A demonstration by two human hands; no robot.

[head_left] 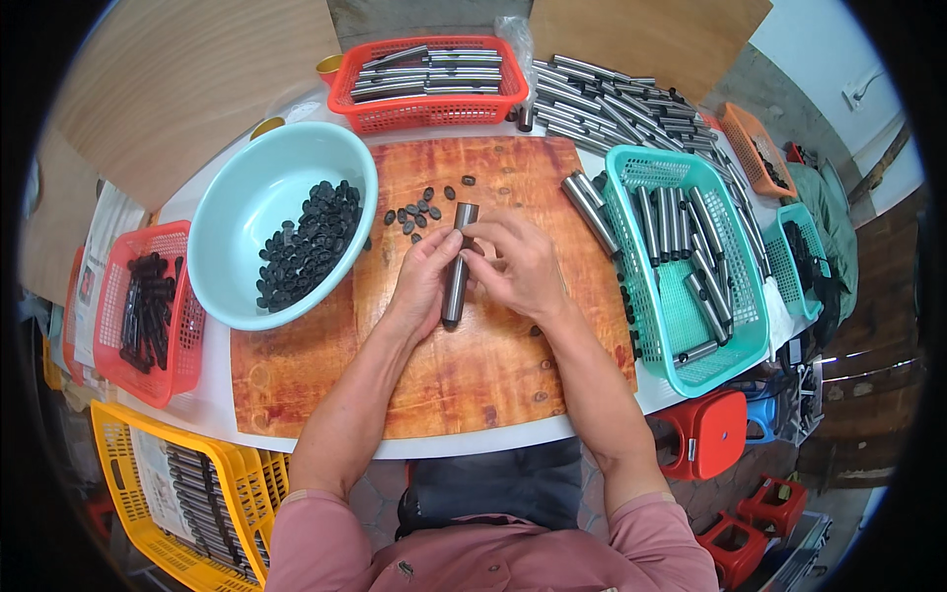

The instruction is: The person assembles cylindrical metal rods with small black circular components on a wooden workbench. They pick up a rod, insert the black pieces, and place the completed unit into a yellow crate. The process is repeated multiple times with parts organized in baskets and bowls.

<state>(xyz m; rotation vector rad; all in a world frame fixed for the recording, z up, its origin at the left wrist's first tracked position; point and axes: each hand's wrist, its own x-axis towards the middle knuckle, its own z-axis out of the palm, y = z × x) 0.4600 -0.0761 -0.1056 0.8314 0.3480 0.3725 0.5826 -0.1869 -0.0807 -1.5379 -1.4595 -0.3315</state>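
My left hand is closed round a grey metal tube with a dark lower end, held aslant over the wooden board. Against the tube's right side, the fingers and thumb of my right hand are bent and pinched near its upper half. Whether a small piece sits between those fingertips is hidden. Just beyond my hands, several small black oval plugs lie loose on the board. Many more black plugs are heaped in a light blue basin to the left.
A red basket of tubes stands at the back. Loose tubes are piled behind a green basket of tubes on the right. At left is a pink-red basket of black parts. A yellow crate and a red stool stand below table level.
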